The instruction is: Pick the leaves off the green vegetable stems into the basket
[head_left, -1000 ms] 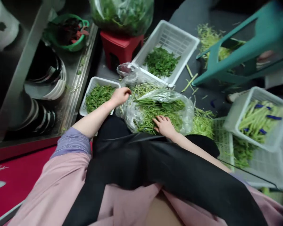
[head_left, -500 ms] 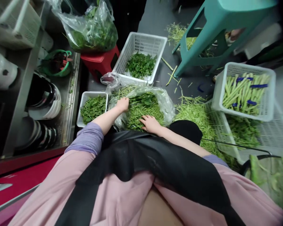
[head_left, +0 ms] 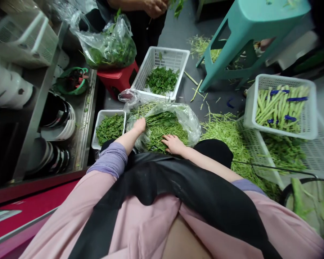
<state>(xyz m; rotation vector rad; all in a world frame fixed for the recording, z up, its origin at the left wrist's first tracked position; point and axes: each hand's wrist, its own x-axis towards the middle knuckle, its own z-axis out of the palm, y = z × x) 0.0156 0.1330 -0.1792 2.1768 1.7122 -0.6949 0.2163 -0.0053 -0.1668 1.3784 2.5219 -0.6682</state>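
Head cam: clear bag [head_left: 192, 120] gapes open in front of you, stuffed w/ thin-stemmed greens [head_left: 169, 133]. Your L hand [head_left: 139, 125] is at the bag's left rim, fingers clamped on a stem bunch [head_left: 158, 119]; your R hand [head_left: 173, 144] rests on the greens at the bag's near side, fingers slightly apart.

Sm. white basket [head_left: 108, 112] of leaves just left of bag; lg. white basket [head_left: 166, 53], also leafy, just beyond it. Red stool [head_left: 115, 76] beyond-left of bag, w/ a knotted bag [head_left: 113, 54] on top, blocking that side; co-worker's hand [head_left: 155, 8] past bag's far side. Teal stool [head_left: 272, 12] beyond-right of bag. Pale stem heap [head_left: 226, 133] right of bag, crowding your R knee [head_left: 214, 151]. White crate [head_left: 283, 133] well right of bag, w/ banded stalks [head_left: 280, 108]. Metal shelf [head_left: 82, 136] well left of bag, w/ stacked bowls [head_left: 61, 126].

Textures: bag crinkly, see-thru; basket walls slotted; stools smooth, molded plastic; heap stringy; stalks straight, blue bands; bowls round.
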